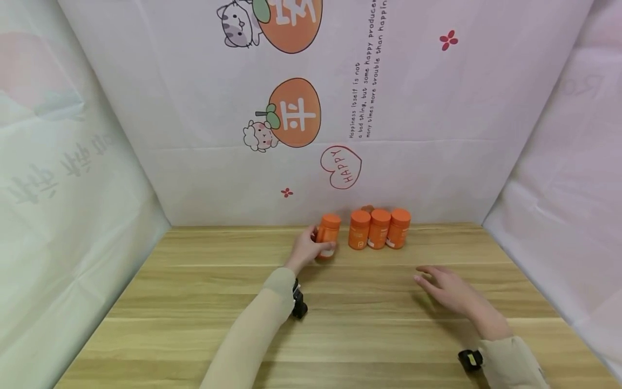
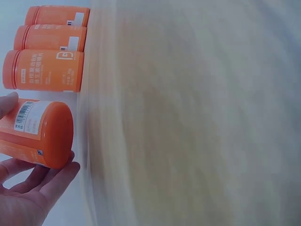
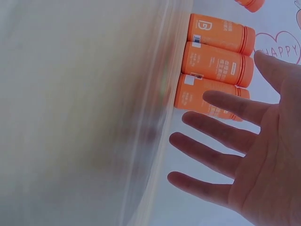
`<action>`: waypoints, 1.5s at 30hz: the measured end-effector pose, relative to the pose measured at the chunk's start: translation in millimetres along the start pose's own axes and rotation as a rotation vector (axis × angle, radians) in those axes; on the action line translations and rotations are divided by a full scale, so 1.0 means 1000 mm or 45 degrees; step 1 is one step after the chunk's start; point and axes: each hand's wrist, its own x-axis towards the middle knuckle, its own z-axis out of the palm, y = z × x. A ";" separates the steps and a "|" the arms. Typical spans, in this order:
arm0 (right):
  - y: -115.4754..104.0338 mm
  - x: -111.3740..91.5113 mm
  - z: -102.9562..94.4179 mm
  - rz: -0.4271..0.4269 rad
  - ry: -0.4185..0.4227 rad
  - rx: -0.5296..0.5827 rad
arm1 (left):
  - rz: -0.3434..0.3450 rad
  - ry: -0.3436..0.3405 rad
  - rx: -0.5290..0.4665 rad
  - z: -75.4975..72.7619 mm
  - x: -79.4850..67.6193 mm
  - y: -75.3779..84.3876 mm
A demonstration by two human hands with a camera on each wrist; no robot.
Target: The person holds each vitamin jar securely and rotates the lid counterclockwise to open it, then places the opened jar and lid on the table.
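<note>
My left hand [image 1: 307, 248] grips an orange pill bottle [image 1: 330, 232] with an orange lid, thumb on one side and fingers on the other. In the left wrist view this held bottle [image 2: 56, 136] shows its bottom and a white barcode label, so its base is off the table. To its right, three similar orange bottles [image 1: 380, 229] stand upright side by side in a row near the back wall. My right hand [image 1: 449, 289] hovers over the table, right of the row and nearer to me, fingers spread and holding nothing.
The wood-grain table [image 1: 340, 335] meets a white printed cloth backdrop [image 1: 413, 178] right behind the bottles. White cloth walls close off the left [image 1: 87, 205] and right [image 1: 568, 216] sides. A small brownish-orange shape [image 1: 367, 208] shows behind the row; its kind is unclear.
</note>
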 end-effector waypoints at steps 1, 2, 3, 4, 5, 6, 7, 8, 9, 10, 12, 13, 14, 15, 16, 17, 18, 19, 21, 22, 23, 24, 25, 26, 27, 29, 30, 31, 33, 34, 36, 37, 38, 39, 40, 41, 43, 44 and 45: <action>-0.001 0.001 0.000 -0.003 -0.002 0.004 | 0.005 0.001 0.008 -0.002 -0.002 0.000; -0.002 0.001 0.001 -0.006 -0.004 0.007 | 0.008 0.000 0.016 -0.003 -0.003 0.000; -0.003 0.002 0.001 -0.011 -0.006 0.010 | 0.010 0.001 0.025 -0.005 -0.005 0.001; -0.004 0.003 0.001 -0.014 -0.012 0.015 | 0.018 0.004 0.034 -0.007 -0.007 0.001; -0.005 0.004 0.001 -0.019 -0.015 0.015 | 0.023 0.006 0.040 -0.009 -0.009 0.001; -0.006 0.005 0.002 -0.021 -0.021 0.019 | 0.021 0.007 0.045 -0.010 -0.011 0.002; -0.008 0.006 0.002 -0.021 -0.025 0.024 | 0.023 0.009 0.049 -0.012 -0.013 0.002; -0.009 0.008 0.002 -0.022 -0.028 0.027 | 0.027 0.012 0.054 -0.014 -0.014 0.003; -0.010 0.009 0.003 -0.021 -0.031 0.029 | 0.032 0.015 0.061 -0.015 -0.016 0.003; -0.012 0.011 0.003 -0.019 -0.033 0.032 | 0.036 0.018 0.067 -0.017 -0.017 0.003; -0.014 0.014 0.004 -0.021 -0.031 0.042 | 0.040 0.022 0.089 -0.019 -0.019 0.004; -0.015 0.016 0.004 -0.023 -0.029 0.043 | 0.044 0.025 0.099 -0.020 -0.021 0.005; -0.017 0.018 0.005 -0.023 -0.030 0.045 | 0.051 0.027 0.111 -0.021 -0.022 0.005; -0.018 0.020 0.006 -0.025 -0.031 0.048 | 0.055 0.029 0.123 -0.022 -0.023 0.006; -0.019 0.021 0.006 -0.025 -0.032 0.056 | 0.060 0.031 0.133 -0.023 -0.024 0.006; -0.020 0.023 0.007 -0.033 -0.035 0.063 | 0.067 0.033 0.144 -0.024 -0.025 0.007; -0.021 0.024 0.008 -0.039 -0.037 0.070 | 0.070 0.032 0.150 -0.025 -0.026 0.007; -0.022 0.026 0.009 -0.042 -0.039 0.080 | 0.074 0.033 0.155 -0.026 -0.026 0.007; -0.023 0.028 0.010 -0.050 -0.036 0.099 | 0.085 0.033 0.161 -0.027 -0.027 0.007; -0.024 0.030 0.011 -0.056 -0.035 0.109 | 0.089 0.033 0.161 -0.027 -0.027 0.007; -0.024 0.031 0.012 -0.064 -0.034 0.111 | 0.095 0.033 0.162 -0.028 -0.027 0.007; -0.025 0.032 0.013 -0.063 -0.032 0.115 | 0.100 0.032 0.163 -0.028 -0.028 0.007; -0.026 0.033 0.013 -0.066 -0.031 0.118 | 0.107 0.033 0.169 -0.028 -0.028 0.006; -0.027 0.035 0.014 -0.070 -0.030 0.119 | 0.113 0.031 0.177 -0.029 -0.029 0.006; -0.027 0.036 0.015 -0.077 -0.031 0.119 | 0.115 0.027 0.181 -0.029 -0.030 0.006; -0.029 0.039 0.017 -0.082 -0.030 0.125 | 0.122 0.018 0.204 -0.031 -0.032 0.006; -0.030 0.040 0.018 -0.084 -0.028 0.131 | 0.124 0.009 0.214 -0.031 -0.033 0.006; -0.031 0.041 0.019 -0.089 -0.027 0.135 | 0.128 0.002 0.222 -0.032 -0.035 0.007; -0.032 0.044 0.021 -0.092 -0.027 0.141 | 0.141 -0.018 0.234 -0.033 -0.037 0.008; -0.032 0.045 0.022 -0.093 -0.026 0.145 | 0.148 -0.025 0.241 -0.033 -0.039 0.009; -0.034 0.047 0.024 -0.099 -0.029 0.153 | 0.164 -0.038 0.244 -0.034 -0.042 0.011; -0.035 0.048 0.024 -0.103 -0.030 0.155 | 0.171 -0.044 0.248 -0.035 -0.043 0.011; -0.036 0.049 0.025 -0.107 -0.028 0.158 | 0.175 -0.051 0.251 -0.035 -0.044 0.012; -0.038 0.050 0.025 -0.115 -0.025 0.162 | 0.180 -0.058 0.255 -0.035 -0.046 0.012; -0.039 0.050 0.026 -0.122 -0.023 0.168 | 0.185 -0.065 0.258 -0.036 -0.047 0.013; -0.041 0.051 0.027 -0.130 -0.020 0.174 | 0.190 -0.073 0.260 -0.036 -0.048 0.013; -0.044 0.053 0.029 -0.144 -0.010 0.186 | 0.188 -0.089 0.263 -0.036 -0.050 0.014; -0.046 0.054 0.030 -0.152 -0.009 0.193 | 0.190 -0.094 0.260 -0.036 -0.052 0.014; -0.048 0.055 0.030 -0.157 -0.007 0.199 | 0.192 -0.098 0.257 -0.036 -0.053 0.015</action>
